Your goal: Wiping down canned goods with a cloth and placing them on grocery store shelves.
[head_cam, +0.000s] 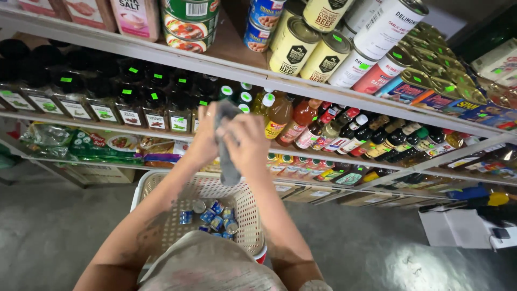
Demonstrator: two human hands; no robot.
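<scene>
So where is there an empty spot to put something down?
The white basket has bare mesh around the small blue cans huddled at its middle. The grey floor between the basket and the white papers is open too. The shelves are crowded: bottles and tins stand packed together.

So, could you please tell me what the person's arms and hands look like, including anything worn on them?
Both arms are bare up to the frame's lower edge, with no sleeves, gloves or watch showing. The left hand wears a thin ring on one finger. The right hand shows no ring. The left forearm carries a dark, faded marking, possibly a tattoo; its design is too blurred to make out.
</scene>
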